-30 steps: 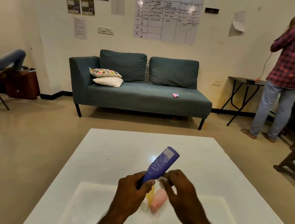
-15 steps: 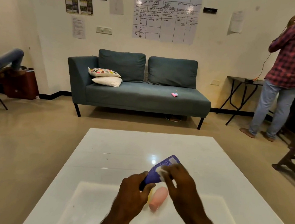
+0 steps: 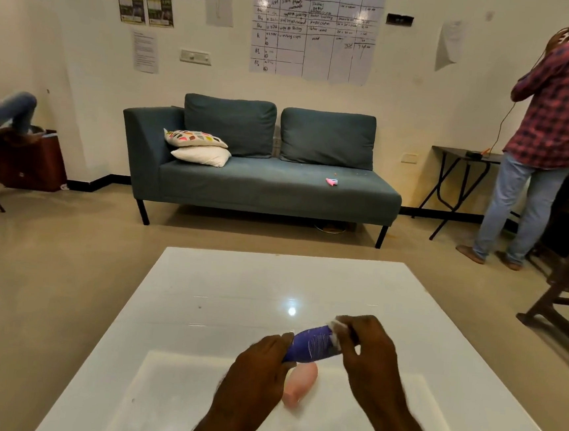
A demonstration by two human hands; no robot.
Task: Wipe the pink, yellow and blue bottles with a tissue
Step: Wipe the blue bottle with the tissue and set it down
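My left hand (image 3: 256,367) grips the lower end of the blue bottle (image 3: 313,343), which lies nearly level above the white table (image 3: 221,289). My right hand (image 3: 367,349) pinches a small white tissue (image 3: 337,326) against the bottle's far end. The pink bottle (image 3: 299,383) lies on the table just below the blue one, between my wrists. The yellow bottle is hidden behind my left hand.
A teal sofa (image 3: 262,182) with two pillows stands beyond the table against the wall. A person in a plaid shirt (image 3: 551,135) stands at the right by a black folding table (image 3: 463,162). A dark wooden chair (image 3: 565,295) is near the table's right side.
The blue bottle has tilted from steeply upright down to nearly level. My right hand with the tissue has slid along it toward the far end.
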